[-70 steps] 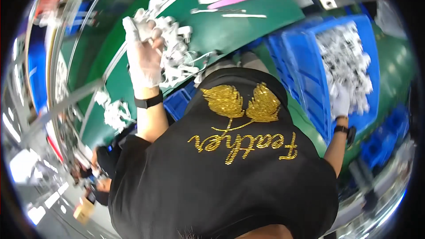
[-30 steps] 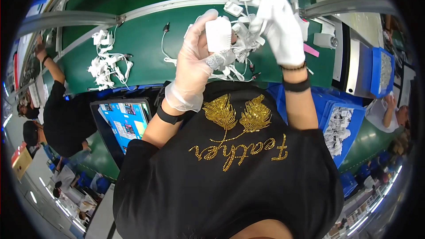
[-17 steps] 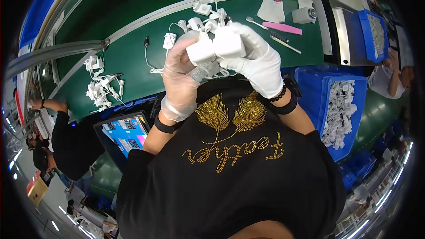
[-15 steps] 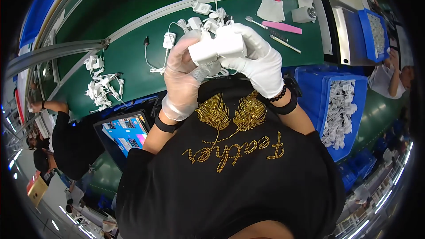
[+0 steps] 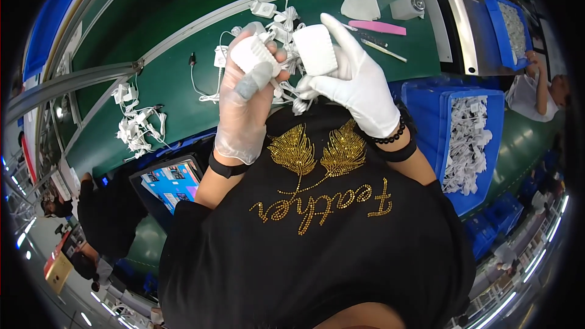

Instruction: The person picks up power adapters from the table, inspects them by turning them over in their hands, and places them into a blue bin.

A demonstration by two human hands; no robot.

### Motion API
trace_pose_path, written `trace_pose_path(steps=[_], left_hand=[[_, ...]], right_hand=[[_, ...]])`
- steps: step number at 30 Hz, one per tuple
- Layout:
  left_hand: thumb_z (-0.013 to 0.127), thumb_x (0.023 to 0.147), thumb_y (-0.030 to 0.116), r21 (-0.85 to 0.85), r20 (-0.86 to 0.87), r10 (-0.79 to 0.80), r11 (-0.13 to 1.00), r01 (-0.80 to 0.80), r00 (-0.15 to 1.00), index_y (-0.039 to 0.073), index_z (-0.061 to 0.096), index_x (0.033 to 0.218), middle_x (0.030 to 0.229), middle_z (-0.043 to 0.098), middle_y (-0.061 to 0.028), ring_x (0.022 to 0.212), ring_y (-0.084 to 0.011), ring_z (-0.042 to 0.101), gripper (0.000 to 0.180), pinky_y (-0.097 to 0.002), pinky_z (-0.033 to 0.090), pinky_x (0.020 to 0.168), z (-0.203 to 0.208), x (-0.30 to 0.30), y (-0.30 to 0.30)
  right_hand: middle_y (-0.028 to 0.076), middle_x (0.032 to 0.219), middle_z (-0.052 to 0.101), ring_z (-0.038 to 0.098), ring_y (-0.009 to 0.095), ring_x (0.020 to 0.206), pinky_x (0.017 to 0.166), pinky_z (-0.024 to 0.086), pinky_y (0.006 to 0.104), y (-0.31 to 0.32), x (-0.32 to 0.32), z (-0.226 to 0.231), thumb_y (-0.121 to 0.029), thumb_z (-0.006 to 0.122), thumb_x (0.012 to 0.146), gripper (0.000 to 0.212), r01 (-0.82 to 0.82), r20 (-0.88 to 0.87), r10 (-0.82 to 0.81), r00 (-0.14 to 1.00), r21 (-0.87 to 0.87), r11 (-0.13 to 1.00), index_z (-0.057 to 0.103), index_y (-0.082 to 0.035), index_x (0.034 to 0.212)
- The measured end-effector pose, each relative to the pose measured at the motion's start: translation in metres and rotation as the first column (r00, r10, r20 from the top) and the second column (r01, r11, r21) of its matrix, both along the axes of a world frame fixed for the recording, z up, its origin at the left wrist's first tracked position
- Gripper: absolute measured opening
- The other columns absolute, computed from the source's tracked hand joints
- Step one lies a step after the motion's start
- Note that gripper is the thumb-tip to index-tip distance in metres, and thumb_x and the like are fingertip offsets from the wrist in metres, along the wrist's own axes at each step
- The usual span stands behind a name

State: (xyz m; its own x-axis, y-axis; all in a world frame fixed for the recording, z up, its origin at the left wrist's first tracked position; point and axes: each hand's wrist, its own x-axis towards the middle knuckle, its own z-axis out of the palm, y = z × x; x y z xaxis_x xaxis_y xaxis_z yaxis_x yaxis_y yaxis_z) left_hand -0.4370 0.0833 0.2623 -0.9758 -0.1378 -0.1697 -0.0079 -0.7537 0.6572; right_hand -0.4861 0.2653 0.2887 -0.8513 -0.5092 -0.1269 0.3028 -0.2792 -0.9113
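Head view: left hand (image 5: 234, 94) and right hand (image 5: 361, 79) curl fingers (image 5: 339, 31) round white boxy plastic-looking pieces (image 5: 315, 50), likely light, stiff, best side-gripped.

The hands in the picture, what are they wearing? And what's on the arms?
The left hand wears a thin, see-through glove with a grey covering on the thumb. The right hand wears a solid white glove. Each wrist has a black band; the right also has a dark beaded bracelet. The short sleeves are black.
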Motion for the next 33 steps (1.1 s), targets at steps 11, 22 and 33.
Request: trace_pose_path(steps=[11,22,33], left_hand=[[0.057,0.097,0.040,0.383,0.150,-0.097,0.923,0.033,0.984,0.009,0.059,0.117,0.089,0.062,-0.0055,0.091,-0.0221,0.062,0.037,-0.0445,0.047,0.098,-0.006,-0.023,0.001],[0.043,0.103,0.043,0.348,0.301,-0.099,0.937,-0.013,0.949,0.007,0.057,0.121,0.110,0.064,-0.0135,0.103,-0.0272,0.061,0.043,-0.0406,0.043,0.102,0.009,-0.037,0.023],[0.070,0.086,0.041,-0.957,0.008,-0.020,0.288,0.014,1.000,0.004,0.043,0.143,0.133,0.052,-0.0201,0.120,-0.0310,0.056,0.073,-0.0376,0.047,0.099,-0.079,-0.176,-0.016]], right_hand=[[0.018,0.131,0.055,0.067,0.019,0.092,0.079,0.057,0.0295,0.004,-0.002,-0.001,0.004,0.061,0.089,0.070,-0.010,0.106,0.007,0.994,0.028,1.000,0.028,0.001,0.151],[0.014,0.125,0.057,0.064,0.021,0.098,0.080,0.054,0.0306,-0.025,-0.003,-0.017,-0.021,0.066,0.094,0.071,0.302,-0.626,0.250,0.739,0.639,0.708,0.028,-0.007,0.153],[0.015,0.106,0.061,0.064,0.027,0.084,0.055,0.051,0.0318,0.002,-0.045,-0.008,-0.056,0.052,0.096,0.075,0.330,0.308,-0.198,0.931,-0.472,0.817,0.030,-0.010,0.151]])
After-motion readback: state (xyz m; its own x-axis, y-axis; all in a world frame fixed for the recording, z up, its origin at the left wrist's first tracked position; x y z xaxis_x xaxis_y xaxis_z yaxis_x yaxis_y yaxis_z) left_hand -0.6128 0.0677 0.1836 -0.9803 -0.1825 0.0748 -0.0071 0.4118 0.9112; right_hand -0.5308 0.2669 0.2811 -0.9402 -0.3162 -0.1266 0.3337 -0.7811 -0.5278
